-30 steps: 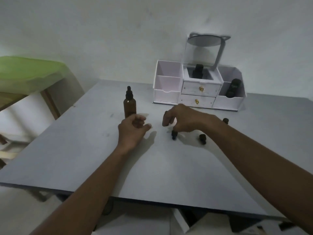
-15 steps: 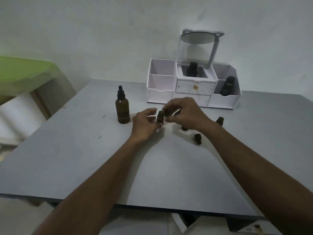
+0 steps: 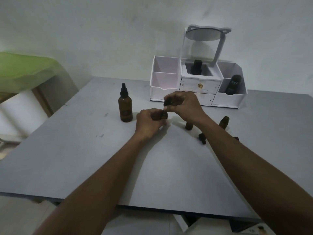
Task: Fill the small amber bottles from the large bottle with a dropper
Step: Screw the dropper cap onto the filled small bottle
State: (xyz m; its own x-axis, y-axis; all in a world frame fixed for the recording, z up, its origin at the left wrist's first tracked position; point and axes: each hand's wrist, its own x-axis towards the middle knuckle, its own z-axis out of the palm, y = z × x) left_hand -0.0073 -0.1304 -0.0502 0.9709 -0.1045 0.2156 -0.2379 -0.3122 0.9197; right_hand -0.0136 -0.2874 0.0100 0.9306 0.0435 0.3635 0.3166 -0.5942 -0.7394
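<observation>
Mid-tabletop, the left hand (image 3: 149, 122) grips a small amber bottle (image 3: 164, 114) while the right hand (image 3: 183, 106) pinches its black cap (image 3: 166, 102) just above. This looks like uncapping; next, draw liquid from the large bottle (image 3: 125, 107) toward the left edge.

The right hand (image 3: 183, 106) has lifted the cap (image 3: 166, 102) off the small bottle (image 3: 164, 115).

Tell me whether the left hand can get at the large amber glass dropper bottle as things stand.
Probably not right away: the left hand is holding a small amber bottle. The large amber glass dropper bottle stands just beside it, with bare grey table between.
</observation>
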